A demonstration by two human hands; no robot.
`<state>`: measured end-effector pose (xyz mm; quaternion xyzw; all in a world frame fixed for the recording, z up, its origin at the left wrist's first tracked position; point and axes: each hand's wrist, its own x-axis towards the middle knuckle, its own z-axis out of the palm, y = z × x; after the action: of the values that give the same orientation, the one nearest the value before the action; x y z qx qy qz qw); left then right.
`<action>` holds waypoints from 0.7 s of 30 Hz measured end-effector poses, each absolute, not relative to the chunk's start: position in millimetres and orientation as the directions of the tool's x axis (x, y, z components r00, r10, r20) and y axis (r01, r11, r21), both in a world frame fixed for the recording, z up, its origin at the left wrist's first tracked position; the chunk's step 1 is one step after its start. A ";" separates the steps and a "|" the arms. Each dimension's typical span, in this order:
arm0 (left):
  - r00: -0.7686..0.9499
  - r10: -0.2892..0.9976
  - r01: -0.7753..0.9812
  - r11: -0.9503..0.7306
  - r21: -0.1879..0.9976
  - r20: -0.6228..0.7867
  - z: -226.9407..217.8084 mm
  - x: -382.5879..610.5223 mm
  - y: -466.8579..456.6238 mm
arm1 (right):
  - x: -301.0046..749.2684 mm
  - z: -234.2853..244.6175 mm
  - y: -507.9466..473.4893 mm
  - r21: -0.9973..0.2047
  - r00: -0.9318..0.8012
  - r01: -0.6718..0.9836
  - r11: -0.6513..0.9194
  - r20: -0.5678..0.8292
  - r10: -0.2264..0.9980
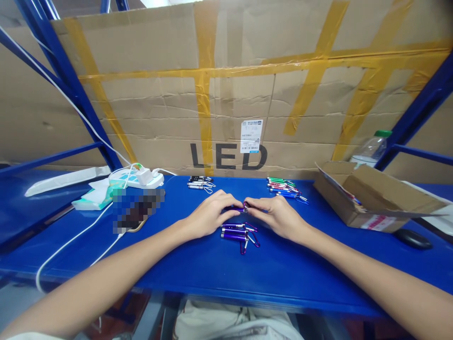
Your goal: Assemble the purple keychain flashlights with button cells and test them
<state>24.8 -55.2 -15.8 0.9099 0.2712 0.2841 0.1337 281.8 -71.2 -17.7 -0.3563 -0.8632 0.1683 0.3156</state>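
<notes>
My left hand and my right hand meet over the middle of the blue table, both pinching one small purple keychain flashlight between their fingertips. The left fingers curl round its body, the right fingers grip its end by the clip. Just in front of the hands lie several more purple flashlights with carabiner clips, side by side.
Black and silver flashlights lie at the back centre, mixed-colour ones to their right. An open cardboard box, a plastic bottle and a dark mouse are right. A white power strip with cables and a blurred object are left.
</notes>
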 end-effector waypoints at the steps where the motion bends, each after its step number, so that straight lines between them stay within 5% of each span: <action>1: 0.685 0.573 0.419 -0.815 0.401 0.450 -16.0 24.7 -55.1 | 281.4 -17.4 -72.0 -0.508 -0.547 0.512 0.692 0.429 0.719; 13: 0.593 0.623 0.503 -0.782 0.368 0.510 -14.2 23.8 -53.0 | 282.8 -16.8 -69.2 -0.493 -0.533 0.554 0.671 0.408 0.741; 21: 0.684 0.668 0.574 -0.741 0.348 0.293 -18.4 18.8 -46.5 | 287.1 -18.5 -64.4 -0.393 -0.531 0.657 0.643 0.363 0.765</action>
<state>18.8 -46.5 -18.4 0.9104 0.3410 0.2040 0.1149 287.1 -64.4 -18.5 -0.4094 -0.8687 0.1046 0.2585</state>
